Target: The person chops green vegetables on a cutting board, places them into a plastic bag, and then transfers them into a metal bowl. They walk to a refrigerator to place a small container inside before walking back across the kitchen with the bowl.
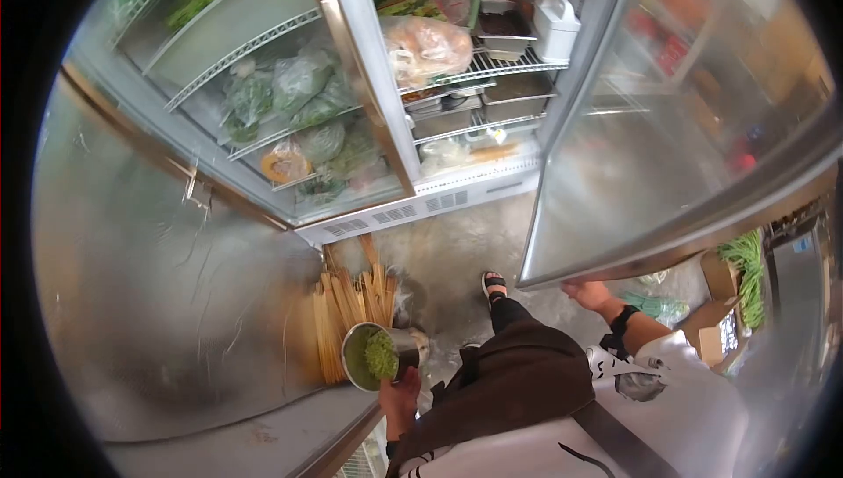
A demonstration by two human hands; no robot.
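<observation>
My left hand (399, 395) grips a steel container (373, 353) by its lower rim; chopped green herbs (381, 354) lie inside it. The container hangs beside the corner of a steel counter (176, 302). My right hand (587, 292) rests on the bottom edge of the glass fridge door (667, 153), which stands swung open. A black watch sits on that wrist. In front of me the open fridge (457, 83) shows wire shelves with bagged greens (290, 92), a bag of pale food (426, 46), steel trays (505, 30) and a white jug (557, 26).
A bundle of wooden sticks (347, 311) leans against the counter by the fridge base. My sandalled foot (493, 285) stands on the grey floor. A cardboard box with green vegetables (746, 272) sits at the right. The left fridge door stays closed.
</observation>
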